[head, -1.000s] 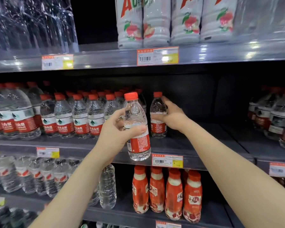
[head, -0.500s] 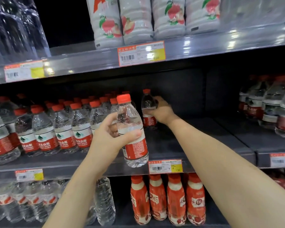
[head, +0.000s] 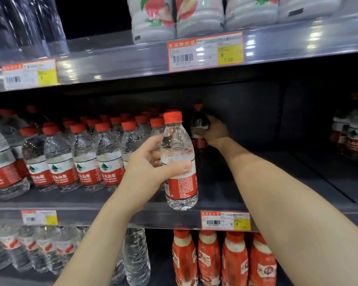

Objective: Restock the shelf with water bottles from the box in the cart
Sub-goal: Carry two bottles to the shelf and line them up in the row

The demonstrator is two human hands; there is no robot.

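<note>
Fingers [head: 201, 132] of the right hand [head: 212, 131], clamped on a water bottle [head: 198, 122], have pushed it deeper toward the shelf's [head: 277, 190] back edge, while the left hand [head: 151, 168] grips the next bottle [head: 179, 162], ready.

Near water bottle [head: 179, 162]: clear plastic, red cap, red-and-white label, upright, held above the front edge of the middle shelf [head: 256, 195]. Far water bottle [head: 199, 129]: same type, upright, deep in the shelf's shadowed rear. Stocked bottles [head: 83, 153]: identical, upright, ranked in rows filling the shelf's left portion.
</note>
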